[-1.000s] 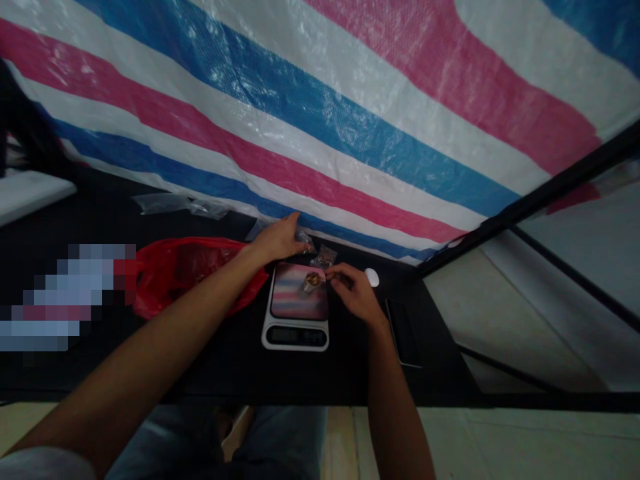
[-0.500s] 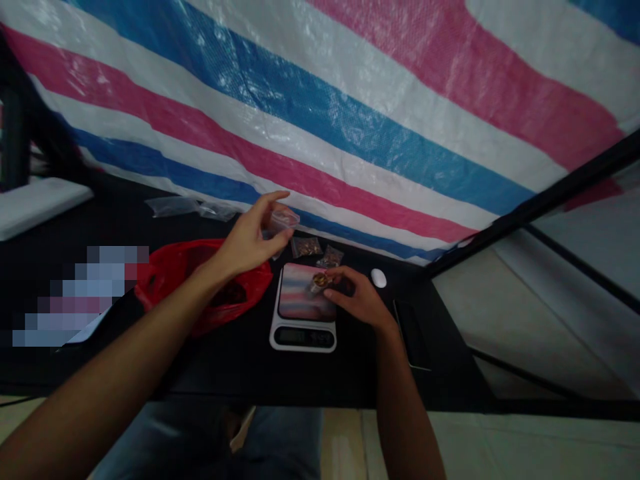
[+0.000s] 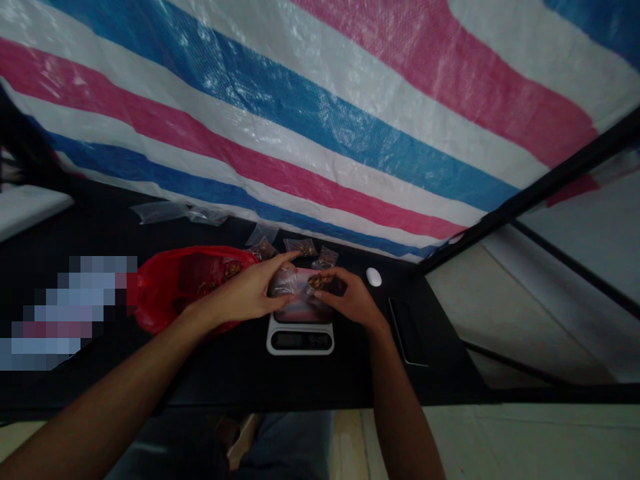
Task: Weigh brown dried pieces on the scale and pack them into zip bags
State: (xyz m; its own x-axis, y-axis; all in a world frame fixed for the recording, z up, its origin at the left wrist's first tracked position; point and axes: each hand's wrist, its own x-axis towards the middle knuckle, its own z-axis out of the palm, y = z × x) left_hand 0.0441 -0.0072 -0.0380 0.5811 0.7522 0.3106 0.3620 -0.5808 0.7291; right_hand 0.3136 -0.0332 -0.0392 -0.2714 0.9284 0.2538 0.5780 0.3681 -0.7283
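A white kitchen scale (image 3: 300, 339) stands on the black table (image 3: 240, 373). Above its platform my left hand (image 3: 250, 293) holds a small clear plastic bag (image 3: 284, 283). My right hand (image 3: 350, 299) pinches a small clear cup of brown bits (image 3: 315, 283) at the bag's right side. Both hands are closed on what they hold. Three small filled clear bags (image 3: 300, 247) lie in a row just behind the scale.
A red plastic bag (image 3: 185, 280) with brown contents lies left of the scale. A white oval object (image 3: 373, 277) and a dark flat phone (image 3: 406, 327) lie to the right. Empty clear bags (image 3: 175, 212) lie at the back left, under a striped tarp (image 3: 320, 120).
My left hand lifted a clear bag from behind the scale and brought it down over the platform. My right hand stayed at the cup and now meets the bag.
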